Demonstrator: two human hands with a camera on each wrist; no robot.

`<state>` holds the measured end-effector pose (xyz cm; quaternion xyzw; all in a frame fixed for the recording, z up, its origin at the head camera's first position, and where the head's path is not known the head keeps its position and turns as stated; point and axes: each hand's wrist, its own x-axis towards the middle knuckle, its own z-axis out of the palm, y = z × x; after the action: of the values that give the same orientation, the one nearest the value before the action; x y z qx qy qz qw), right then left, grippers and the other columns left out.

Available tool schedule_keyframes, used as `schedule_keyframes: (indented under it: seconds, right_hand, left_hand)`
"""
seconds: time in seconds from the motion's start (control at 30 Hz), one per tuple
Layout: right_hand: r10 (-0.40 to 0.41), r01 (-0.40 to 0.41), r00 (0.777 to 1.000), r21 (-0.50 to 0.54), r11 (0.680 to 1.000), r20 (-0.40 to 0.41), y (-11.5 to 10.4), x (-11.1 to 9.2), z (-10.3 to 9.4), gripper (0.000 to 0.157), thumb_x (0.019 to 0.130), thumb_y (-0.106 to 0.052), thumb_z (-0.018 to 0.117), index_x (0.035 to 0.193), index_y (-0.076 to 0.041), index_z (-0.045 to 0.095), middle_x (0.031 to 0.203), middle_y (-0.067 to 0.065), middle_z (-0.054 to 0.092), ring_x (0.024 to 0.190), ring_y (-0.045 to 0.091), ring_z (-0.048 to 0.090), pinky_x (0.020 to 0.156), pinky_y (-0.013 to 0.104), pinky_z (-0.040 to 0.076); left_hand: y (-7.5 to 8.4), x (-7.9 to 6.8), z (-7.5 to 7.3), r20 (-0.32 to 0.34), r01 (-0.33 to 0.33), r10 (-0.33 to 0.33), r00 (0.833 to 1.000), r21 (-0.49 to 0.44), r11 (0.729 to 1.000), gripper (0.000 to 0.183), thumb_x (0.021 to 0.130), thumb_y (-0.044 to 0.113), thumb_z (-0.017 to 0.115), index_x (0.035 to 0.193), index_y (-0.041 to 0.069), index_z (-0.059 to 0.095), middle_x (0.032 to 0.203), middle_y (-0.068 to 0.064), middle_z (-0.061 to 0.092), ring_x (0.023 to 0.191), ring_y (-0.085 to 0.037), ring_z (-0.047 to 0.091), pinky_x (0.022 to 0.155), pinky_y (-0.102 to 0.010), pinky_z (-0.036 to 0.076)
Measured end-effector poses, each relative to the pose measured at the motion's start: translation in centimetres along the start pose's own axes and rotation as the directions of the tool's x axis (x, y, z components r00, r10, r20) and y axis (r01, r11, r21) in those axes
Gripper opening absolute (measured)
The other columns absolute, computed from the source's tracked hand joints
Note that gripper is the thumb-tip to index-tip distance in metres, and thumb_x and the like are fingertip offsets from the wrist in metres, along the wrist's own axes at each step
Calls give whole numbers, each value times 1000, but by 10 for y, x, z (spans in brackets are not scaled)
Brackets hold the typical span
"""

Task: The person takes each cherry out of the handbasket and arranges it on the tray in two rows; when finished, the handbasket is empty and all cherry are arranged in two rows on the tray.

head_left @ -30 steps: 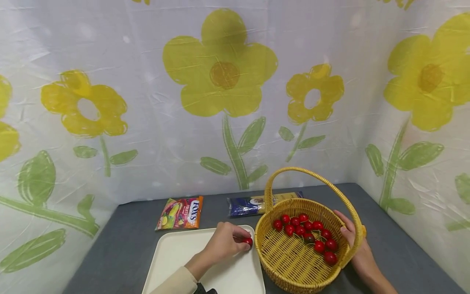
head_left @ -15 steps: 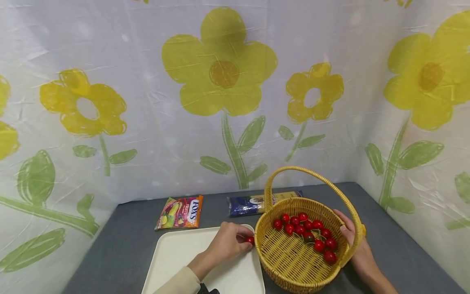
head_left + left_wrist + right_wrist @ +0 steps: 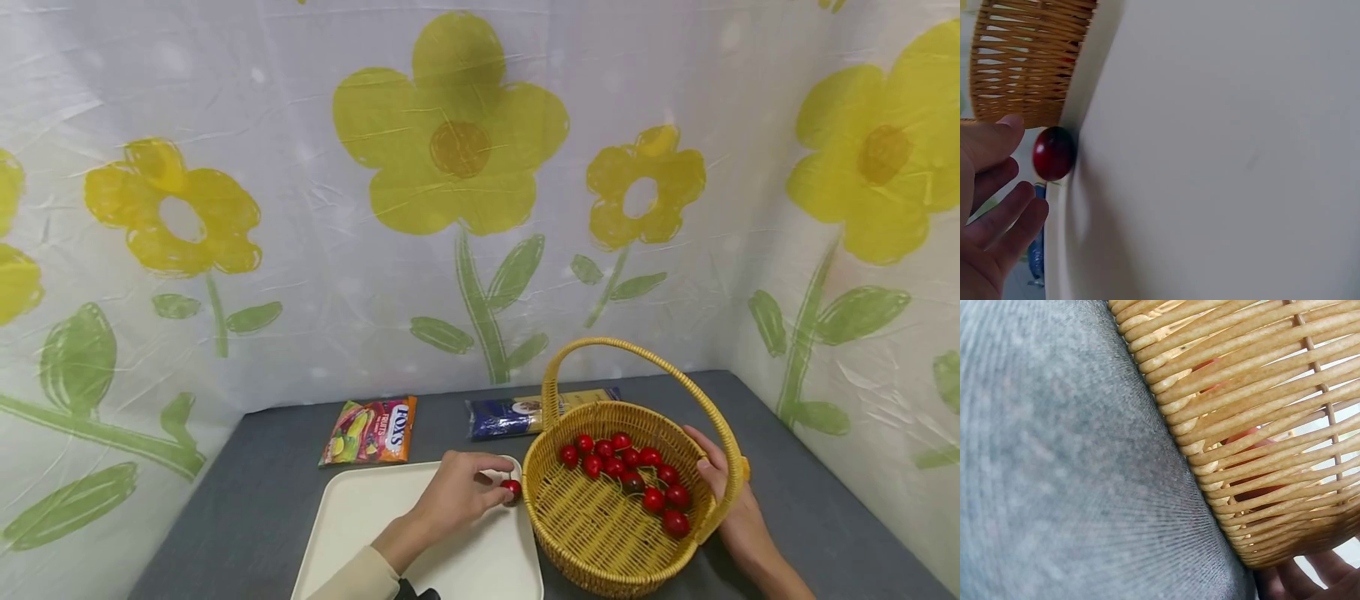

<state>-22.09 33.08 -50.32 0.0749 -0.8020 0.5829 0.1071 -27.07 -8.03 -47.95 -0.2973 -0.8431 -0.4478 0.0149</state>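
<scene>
In the head view, my left hand point(image 3: 453, 492) is over the far right corner of the white tray point(image 3: 367, 500). Its thumb and fingers are spread near a dark red cherry point(image 3: 512, 491). The left wrist view shows a gap between the fingertips and that cherry point(image 3: 1054, 154), which sits against the tray's rim. My right hand point(image 3: 738, 512) holds the right side of a yellow wicker basket point(image 3: 600, 550). Several red cherries point(image 3: 632, 482) with stems lie inside, mostly toward its far and right sides. In the right wrist view, fingers point(image 3: 1297, 578) touch the basket's outer weave point(image 3: 1260, 450).
Behind the tray lies a colourful candy bag point(image 3: 369, 431). A blue and yellow packet point(image 3: 502, 417) lies behind the basket, partly hidden by it. The tall basket handle point(image 3: 637, 348) arches over the cherries. A flowered curtain point(image 3: 315, 317) borders the grey table point(image 3: 225, 517).
My left fingers were around the cherry in the tray's corner; now they are spread and away from it, and more of the cherry shows. The right hand and basket stay in place.
</scene>
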Motion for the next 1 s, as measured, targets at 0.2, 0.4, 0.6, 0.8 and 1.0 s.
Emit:
schedule_keyframes:
  seconds: [0.2,0.4,0.6,0.8,1.0]
  right_hand:
    - [5,-5,1000,-6,1000,0,-2,1,-1,54,122,-33,32,174,-17,31,151,-17,52,129,-15,55,97,9,50]
    - [0,0,1000,-4,1000,-1,-2,1,-2,53,122,-33,32,174,-19,31,153,-14,52,130,-14,55,97,8,49]
    - [14,-14,1000,6,1000,4,-1,1,-1,55,122,-34,32,174,-15,29,155,-9,51,130,-15,55,97,10,51]
    - [25,-25,1000,-20,999,-3,-1,1,0,56,122,-36,31,174,-16,30,157,-4,52,129,-16,54,96,9,50]
    - [16,-16,1000,-10,1000,5,-2,-1,0,54,122,-34,31,174,-18,31,154,-8,54,129,-15,55,97,9,50]
  left_hand:
    - [10,-3,-13,-38,4,-6,999,-56,998,30,96,12,86,123,0,81,124,-15,82,107,-32,81,92,-33,66]
    - [25,-2,-20,-11,55,-60,998,-277,959,33,97,17,85,128,6,80,128,-16,80,113,-30,81,96,-30,65]
    - [45,2,-14,75,70,-43,996,-416,907,41,99,19,84,137,7,76,134,-15,78,123,-33,77,98,-26,63]
    - [69,16,2,128,30,24,991,-403,915,39,98,20,84,136,12,78,130,0,81,115,-10,78,101,-29,63]
    - [103,45,22,213,-48,124,969,-331,942,38,98,22,85,135,12,78,129,4,81,113,-1,76,103,-28,61]
